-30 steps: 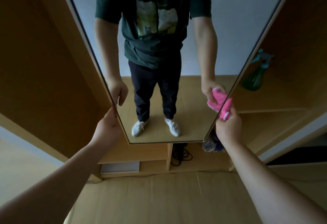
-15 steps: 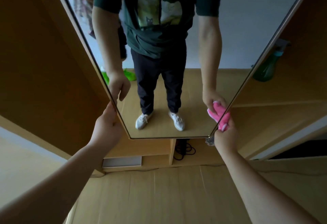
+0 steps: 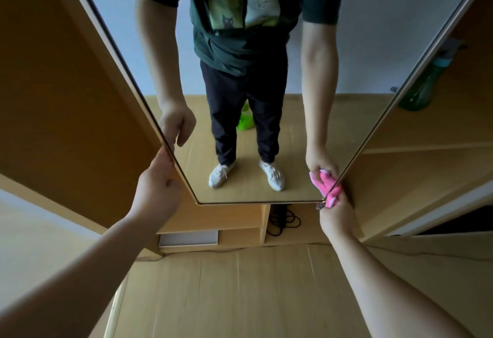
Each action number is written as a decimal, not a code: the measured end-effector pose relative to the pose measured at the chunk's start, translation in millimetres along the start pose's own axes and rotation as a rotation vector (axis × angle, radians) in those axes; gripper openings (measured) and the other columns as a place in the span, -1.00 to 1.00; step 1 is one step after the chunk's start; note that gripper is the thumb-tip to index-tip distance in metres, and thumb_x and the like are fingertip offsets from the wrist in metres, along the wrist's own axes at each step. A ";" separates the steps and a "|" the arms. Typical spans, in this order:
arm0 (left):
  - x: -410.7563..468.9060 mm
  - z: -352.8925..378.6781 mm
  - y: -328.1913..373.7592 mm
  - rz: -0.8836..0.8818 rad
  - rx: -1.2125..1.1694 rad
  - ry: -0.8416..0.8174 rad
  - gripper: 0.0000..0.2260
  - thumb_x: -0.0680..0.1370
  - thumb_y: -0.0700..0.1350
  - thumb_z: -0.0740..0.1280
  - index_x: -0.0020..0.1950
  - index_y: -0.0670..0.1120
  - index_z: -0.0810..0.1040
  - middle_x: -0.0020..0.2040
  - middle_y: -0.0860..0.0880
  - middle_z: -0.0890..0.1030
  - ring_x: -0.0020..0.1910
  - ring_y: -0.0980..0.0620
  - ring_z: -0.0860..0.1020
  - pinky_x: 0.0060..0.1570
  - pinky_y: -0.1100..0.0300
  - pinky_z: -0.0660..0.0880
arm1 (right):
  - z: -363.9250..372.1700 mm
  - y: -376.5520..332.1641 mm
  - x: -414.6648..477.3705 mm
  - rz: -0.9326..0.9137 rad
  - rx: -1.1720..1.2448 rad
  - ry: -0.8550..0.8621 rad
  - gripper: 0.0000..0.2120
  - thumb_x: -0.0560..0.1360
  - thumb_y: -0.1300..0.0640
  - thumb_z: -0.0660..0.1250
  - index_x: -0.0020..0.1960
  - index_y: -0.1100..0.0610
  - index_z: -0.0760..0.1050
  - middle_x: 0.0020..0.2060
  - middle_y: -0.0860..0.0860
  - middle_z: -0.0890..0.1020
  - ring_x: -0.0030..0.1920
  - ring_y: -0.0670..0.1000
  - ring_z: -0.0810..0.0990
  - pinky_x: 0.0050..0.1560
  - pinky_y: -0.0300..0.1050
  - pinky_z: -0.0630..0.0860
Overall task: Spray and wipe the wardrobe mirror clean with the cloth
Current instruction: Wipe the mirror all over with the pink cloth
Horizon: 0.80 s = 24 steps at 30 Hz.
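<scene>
Hanging on the open wardrobe door, the mirror [image 3: 240, 124] is braced at its left edge by the left hand [image 3: 157, 191], fingers wrapped around the frame. The right hand [image 3: 337, 217] clamps the pink cloth [image 3: 333, 195] against the lower right corner. Risk: uneven pressure there could swing the door or slip the cloth past the edge, leaving smears. The spray bottle [image 3: 421, 89] stands well apart on a shelf.
</scene>
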<state>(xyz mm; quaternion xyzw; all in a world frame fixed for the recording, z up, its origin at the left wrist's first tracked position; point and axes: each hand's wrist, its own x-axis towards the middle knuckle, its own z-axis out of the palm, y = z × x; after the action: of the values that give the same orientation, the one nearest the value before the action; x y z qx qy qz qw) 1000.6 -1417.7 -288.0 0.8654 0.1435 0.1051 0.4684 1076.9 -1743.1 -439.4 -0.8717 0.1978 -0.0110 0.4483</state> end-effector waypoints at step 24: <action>-38.1 -182.5 160.3 0.543 0.068 0.252 -0.74 0.52 -0.35 0.32 0.11 -0.03 0.54 0.01 0.12 0.59 0.01 0.14 0.58 0.01 0.20 0.55 | -141.7 -318.0 -171.7 -0.747 0.305 -0.416 -0.52 0.41 0.46 0.32 0.04 -0.12 0.51 -0.03 -0.21 0.62 0.02 -0.32 0.56 0.01 -0.50 0.42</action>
<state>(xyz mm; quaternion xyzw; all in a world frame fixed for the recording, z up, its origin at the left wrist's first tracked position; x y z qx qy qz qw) 931.2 -1371.7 -56.6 0.8674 -0.0328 0.3283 0.3726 997.3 -1627.1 -77.6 -0.7910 -0.2287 -0.0255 0.5669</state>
